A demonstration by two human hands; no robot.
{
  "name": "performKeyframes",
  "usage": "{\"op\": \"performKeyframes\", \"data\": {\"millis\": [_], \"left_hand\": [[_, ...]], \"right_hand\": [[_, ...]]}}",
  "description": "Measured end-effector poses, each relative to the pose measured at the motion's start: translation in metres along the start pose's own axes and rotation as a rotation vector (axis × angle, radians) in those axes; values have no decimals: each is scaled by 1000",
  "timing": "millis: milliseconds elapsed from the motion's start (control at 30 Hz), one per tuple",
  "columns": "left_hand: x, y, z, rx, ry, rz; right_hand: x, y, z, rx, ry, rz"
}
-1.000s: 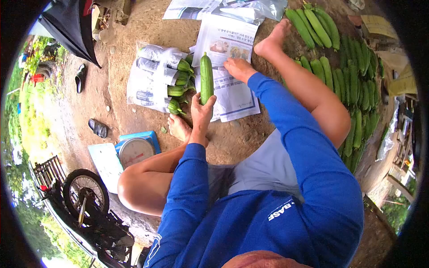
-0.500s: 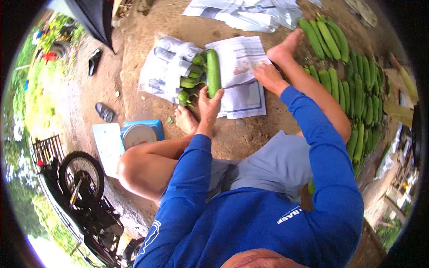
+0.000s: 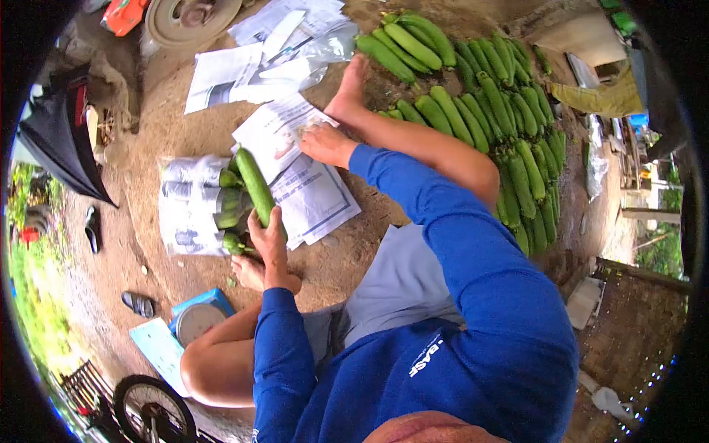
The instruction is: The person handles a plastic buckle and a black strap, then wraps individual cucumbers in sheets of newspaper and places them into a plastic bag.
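Note:
My left hand (image 3: 269, 244) is wrapped round the lower end of a long green gourd (image 3: 255, 184), held tilted above the printed paper sheets. My right hand (image 3: 329, 145) lies at the right edge of the upper printed sheet (image 3: 277, 133), its fingers closed on the paper. A second sheet (image 3: 319, 199) lies partly under it. Left of the held gourd is a clear plastic bag (image 3: 188, 214) of paper-wrapped gourds; their bare green ends (image 3: 230, 208) stick out toward my left hand.
Rows of green gourds (image 3: 509, 111) lie on the ground at right, beyond my leg. More paper and plastic (image 3: 284, 55) lie at the top. A blue scale (image 3: 203, 317) stands by my left knee, near a slipper (image 3: 138, 303) and a motorcycle wheel (image 3: 153, 410).
My view has turned, so the scene sits further left and lower and more gourds show at right. Both hands keep about the same places over the gourd and paper.

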State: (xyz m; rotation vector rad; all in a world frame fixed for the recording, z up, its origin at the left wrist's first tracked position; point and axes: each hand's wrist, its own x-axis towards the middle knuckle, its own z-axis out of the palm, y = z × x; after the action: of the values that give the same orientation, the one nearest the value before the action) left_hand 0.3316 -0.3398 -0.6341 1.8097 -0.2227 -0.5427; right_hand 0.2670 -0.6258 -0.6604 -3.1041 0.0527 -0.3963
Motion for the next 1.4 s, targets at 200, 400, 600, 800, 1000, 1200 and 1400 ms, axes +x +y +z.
{"op": "performKeyframes", "data": {"millis": [200, 400, 600, 800, 1000, 1200, 1400], "left_hand": [[-5, 2, 4, -69, 6, 6], [-13, -16, 20, -55, -72, -66], [-14, -17, 32, -60, -125, -190], [-9, -26, 35, -63, -158, -221], [-13, -22, 34, -20, -116, -181], [-18, -27, 29, -35, -164, -227], [-15, -28, 33, -2, -157, -231]], "right_hand": [[61, 58, -60, -43, -69, 150], [161, 187, -104, 21, 44, 211], [213, 205, -232, -163, 174, 144], [275, 263, -164, -455, 809, -81], [223, 168, -66, 85, 52, 357], [210, 162, -25, 18, -14, 519], [274, 165, -100, 142, 46, 478]]}}
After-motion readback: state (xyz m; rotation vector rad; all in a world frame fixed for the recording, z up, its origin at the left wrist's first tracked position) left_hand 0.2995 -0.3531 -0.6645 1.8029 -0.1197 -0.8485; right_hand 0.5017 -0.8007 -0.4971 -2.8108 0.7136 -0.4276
